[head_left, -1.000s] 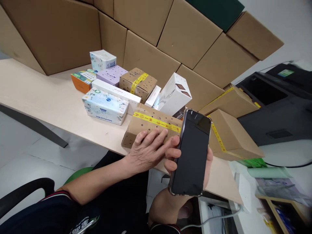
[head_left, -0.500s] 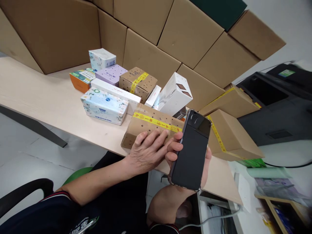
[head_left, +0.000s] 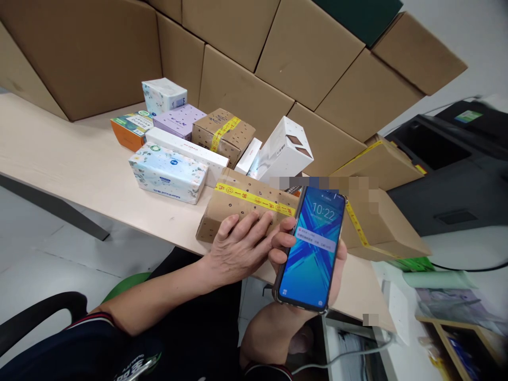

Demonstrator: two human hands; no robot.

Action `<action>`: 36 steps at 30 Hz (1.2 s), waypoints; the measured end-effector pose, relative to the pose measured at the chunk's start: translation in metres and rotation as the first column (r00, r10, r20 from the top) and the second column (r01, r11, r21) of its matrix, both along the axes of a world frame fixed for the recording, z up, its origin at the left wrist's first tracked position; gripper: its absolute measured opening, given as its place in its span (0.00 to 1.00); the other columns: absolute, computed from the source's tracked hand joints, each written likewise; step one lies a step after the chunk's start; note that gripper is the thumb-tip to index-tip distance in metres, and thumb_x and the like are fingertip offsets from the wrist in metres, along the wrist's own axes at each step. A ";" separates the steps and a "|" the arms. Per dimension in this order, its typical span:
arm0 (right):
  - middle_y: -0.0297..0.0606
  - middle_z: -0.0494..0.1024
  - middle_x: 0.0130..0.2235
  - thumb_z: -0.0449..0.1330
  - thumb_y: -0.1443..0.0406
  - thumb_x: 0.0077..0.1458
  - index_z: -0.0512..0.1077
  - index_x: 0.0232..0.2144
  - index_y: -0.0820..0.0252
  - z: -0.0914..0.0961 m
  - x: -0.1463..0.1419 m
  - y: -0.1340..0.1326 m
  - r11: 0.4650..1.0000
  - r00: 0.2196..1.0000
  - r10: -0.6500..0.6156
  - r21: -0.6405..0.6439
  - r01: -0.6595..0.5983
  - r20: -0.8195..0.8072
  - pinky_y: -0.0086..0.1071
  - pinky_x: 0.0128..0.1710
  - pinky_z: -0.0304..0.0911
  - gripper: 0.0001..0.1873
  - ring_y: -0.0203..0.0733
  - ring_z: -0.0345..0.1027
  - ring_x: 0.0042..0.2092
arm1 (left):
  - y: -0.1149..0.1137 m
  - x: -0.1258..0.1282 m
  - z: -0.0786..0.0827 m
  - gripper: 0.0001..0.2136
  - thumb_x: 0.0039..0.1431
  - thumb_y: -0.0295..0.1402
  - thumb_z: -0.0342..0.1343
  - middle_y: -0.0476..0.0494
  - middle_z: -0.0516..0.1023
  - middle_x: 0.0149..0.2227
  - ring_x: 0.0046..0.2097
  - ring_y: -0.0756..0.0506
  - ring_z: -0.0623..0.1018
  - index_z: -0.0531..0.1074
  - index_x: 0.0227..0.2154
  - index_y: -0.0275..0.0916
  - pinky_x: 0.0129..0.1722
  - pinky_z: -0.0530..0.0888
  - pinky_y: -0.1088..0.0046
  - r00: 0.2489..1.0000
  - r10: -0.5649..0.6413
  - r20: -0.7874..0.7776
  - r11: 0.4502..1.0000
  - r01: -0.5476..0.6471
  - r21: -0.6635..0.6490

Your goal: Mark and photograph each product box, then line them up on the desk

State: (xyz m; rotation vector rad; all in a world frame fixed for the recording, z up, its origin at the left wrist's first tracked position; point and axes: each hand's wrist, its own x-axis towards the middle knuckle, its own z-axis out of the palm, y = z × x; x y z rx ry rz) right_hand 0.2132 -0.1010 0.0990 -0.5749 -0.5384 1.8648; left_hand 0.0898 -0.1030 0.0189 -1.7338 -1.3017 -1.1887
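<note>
My right hand [head_left: 283, 246] is wrapped round a smartphone [head_left: 311, 248] in a clear-edged case, fingers along its left side. The phone's screen is lit, with a blue wallpaper, the time 10:22 and a notification. My left hand [head_left: 238, 251] lies palm down with fingers spread, against the near side of a small cardboard box [head_left: 254, 193] with yellow printed tape. Its fingertips reach toward the phone; its thumb is hidden. The box sits at the table's front edge, partly covered by my hands.
Behind the taped box stand tissue packs [head_left: 169, 172], a purple box [head_left: 178, 119], another taped carton [head_left: 224, 135] and a white box [head_left: 283, 151]. Large cartons [head_left: 238, 79] line the back of the table [head_left: 43, 143]. At right are another taped carton [head_left: 384, 227] and a black machine [head_left: 436, 174].
The phone's screen has gone from black to lit, showing a lock screen. Both hands stay almost where they were, with the phone barely shifted.
</note>
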 end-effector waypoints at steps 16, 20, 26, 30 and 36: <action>0.40 0.78 0.46 0.49 0.43 0.61 0.76 0.52 0.45 0.000 0.065 -0.008 0.962 0.889 -0.261 0.174 0.209 0.375 0.43 0.34 0.71 0.27 0.47 0.72 0.37 | 0.001 0.000 0.002 0.14 0.64 0.40 0.63 0.47 0.83 0.53 0.55 0.42 0.74 0.79 0.51 0.47 0.66 0.55 0.61 0.998 0.037 -0.047 0.999 -0.038 -0.019; 0.44 0.76 0.59 0.36 0.42 0.61 0.67 0.64 0.40 -0.015 0.098 -0.017 0.846 0.517 -0.527 0.358 0.395 0.675 0.61 0.51 0.70 0.38 0.64 0.75 0.56 | 0.001 -0.001 0.004 0.14 0.64 0.39 0.62 0.48 0.84 0.52 0.54 0.42 0.74 0.79 0.51 0.47 0.65 0.55 0.62 0.998 0.038 -0.044 0.999 -0.039 -0.013; 0.54 0.75 0.60 0.57 0.44 0.53 0.66 0.64 0.57 -0.075 0.165 -0.004 0.854 0.013 -0.398 0.365 0.371 0.917 0.60 0.58 0.66 0.41 0.68 0.72 0.59 | 0.000 -0.001 0.003 0.14 0.63 0.38 0.62 0.48 0.84 0.52 0.53 0.42 0.74 0.80 0.51 0.48 0.65 0.55 0.62 0.998 0.042 -0.041 0.999 -0.043 -0.017; 0.67 0.74 0.58 0.53 0.43 0.54 0.66 0.63 0.72 -0.109 0.196 0.006 0.904 -0.488 -0.392 0.424 -0.049 0.780 0.61 0.61 0.59 0.46 0.69 0.67 0.60 | 0.000 -0.001 0.003 0.14 0.64 0.39 0.62 0.47 0.84 0.53 0.54 0.42 0.74 0.80 0.51 0.48 0.66 0.54 0.62 0.998 0.038 -0.044 0.999 -0.039 -0.019; 0.66 0.76 0.55 0.50 0.46 0.59 0.66 0.64 0.73 -0.136 0.217 0.013 0.918 -0.632 -0.390 0.334 -0.213 0.669 0.62 0.57 0.62 0.43 0.69 0.69 0.57 | 0.000 -0.002 0.005 0.14 0.63 0.39 0.63 0.46 0.84 0.52 0.54 0.42 0.74 0.80 0.50 0.46 0.66 0.54 0.63 0.999 0.024 -0.048 1.000 -0.025 -0.010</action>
